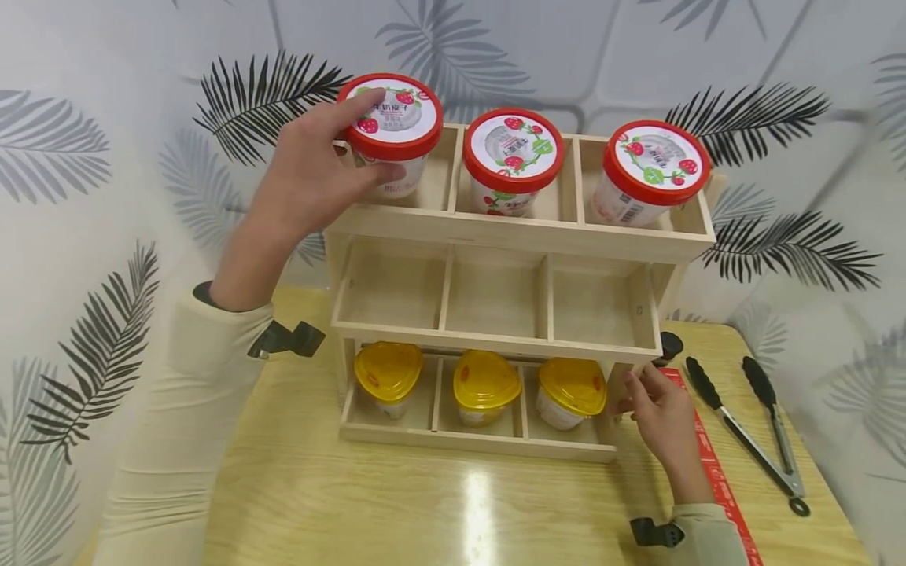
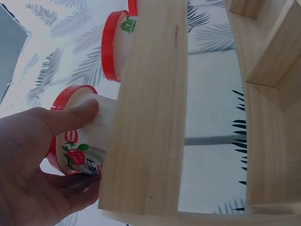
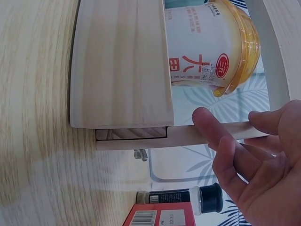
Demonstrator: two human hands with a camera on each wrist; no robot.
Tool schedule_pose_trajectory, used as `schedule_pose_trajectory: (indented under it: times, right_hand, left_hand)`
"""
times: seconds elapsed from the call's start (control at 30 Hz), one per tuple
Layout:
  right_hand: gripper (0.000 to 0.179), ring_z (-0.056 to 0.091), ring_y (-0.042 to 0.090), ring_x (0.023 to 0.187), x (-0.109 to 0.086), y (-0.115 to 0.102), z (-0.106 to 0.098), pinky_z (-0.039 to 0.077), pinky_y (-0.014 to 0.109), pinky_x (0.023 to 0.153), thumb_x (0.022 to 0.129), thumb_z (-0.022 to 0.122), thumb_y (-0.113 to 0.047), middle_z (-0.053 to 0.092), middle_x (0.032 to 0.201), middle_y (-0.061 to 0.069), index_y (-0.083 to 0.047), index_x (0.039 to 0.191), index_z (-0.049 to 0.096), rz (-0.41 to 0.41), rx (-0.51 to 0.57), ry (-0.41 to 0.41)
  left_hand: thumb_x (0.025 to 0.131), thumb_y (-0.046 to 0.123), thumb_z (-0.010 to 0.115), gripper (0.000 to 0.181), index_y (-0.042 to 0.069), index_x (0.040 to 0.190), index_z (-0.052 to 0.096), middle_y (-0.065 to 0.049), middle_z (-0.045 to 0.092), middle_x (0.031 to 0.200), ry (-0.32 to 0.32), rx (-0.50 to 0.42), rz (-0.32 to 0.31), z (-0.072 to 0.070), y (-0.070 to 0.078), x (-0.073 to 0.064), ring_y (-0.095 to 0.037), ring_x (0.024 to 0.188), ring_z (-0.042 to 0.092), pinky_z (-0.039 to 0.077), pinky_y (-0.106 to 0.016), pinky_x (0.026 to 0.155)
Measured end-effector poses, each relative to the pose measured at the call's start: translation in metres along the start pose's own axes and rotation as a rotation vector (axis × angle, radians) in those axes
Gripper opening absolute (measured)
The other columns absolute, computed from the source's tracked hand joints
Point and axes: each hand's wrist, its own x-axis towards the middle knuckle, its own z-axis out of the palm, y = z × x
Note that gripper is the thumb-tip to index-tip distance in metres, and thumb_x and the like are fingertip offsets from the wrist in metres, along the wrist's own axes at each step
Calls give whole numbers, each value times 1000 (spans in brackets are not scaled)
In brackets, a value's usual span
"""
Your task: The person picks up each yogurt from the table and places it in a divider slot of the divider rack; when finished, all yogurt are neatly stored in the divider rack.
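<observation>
In the head view, my left hand (image 1: pixel 307 173) grips a white paper tub (image 1: pixel 406 173) with a red lid and strawberry print, thumb on its near side and a finger over the lid. This tub is at the top tier's left compartment of a three-tier wooden shelf (image 1: pixel 524 233); the left wrist view shows its base behind the front board (image 2: pixel 146 108). Two matching tubs stand in the middle (image 1: pixel 513 153) and right (image 1: pixel 654 165) compartments. My right hand (image 1: pixel 665 417) holds the shelf's side panel (image 3: pixel 183 136) low on the right, between thumb and fingers.
The middle tier (image 1: pixel 495 295) has three bare compartments. Yellow-lidded cups (image 1: pixel 487 385) fill the bottom tier. Right of the shelf lie a red box (image 1: pixel 715 464), black-tipped tongs (image 1: pixel 753 440) and a black-capped bottle (image 3: pixel 209 197). A leaf-patterned wall covering (image 1: pixel 566 47) stands close behind.
</observation>
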Motion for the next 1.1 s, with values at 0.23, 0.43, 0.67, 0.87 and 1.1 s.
schedule_pose_trajectory:
  times: [0.23,0.43,0.67,0.87,1.1]
  right_hand:
    - [40,73,20,72,-1,-4,3,55,23,58,106,52,-28,72,109,23,-10,141,57,-14,0,-2]
    - [39,73,21,72,-1,-9,1,56,25,58,106,52,-27,72,103,23,-10,141,56,-26,-10,-7]
    - [43,73,23,74,-2,-10,1,54,22,58,106,51,-29,70,111,25,-10,144,54,-10,-16,-22]
    - [38,73,19,70,-2,-8,2,53,22,56,106,52,-26,72,106,25,-9,139,58,-31,-22,-2]
    - [39,72,14,68,-2,-10,-1,55,23,56,106,51,-27,72,104,25,-9,140,57,-22,-27,-4]
  left_hand:
    - [87,27,79,73,20,152,45,-11,57,141,-40,-12,-50,7,-9,-3,-25,113,54,53,-36,93]
    - [87,27,80,75,18,152,44,-12,56,141,-38,-23,-46,14,-8,-2,-25,119,55,52,-34,98]
    - [88,29,78,78,16,154,40,-14,54,141,-46,6,-68,22,-7,-4,-25,119,50,52,-33,97]
    - [88,32,77,81,19,156,35,-10,40,153,-70,45,-90,22,-6,-5,-24,137,36,43,-38,109]
    - [91,46,69,81,19,158,32,-9,24,162,-131,106,-74,15,-4,-1,-25,146,26,40,-42,112]
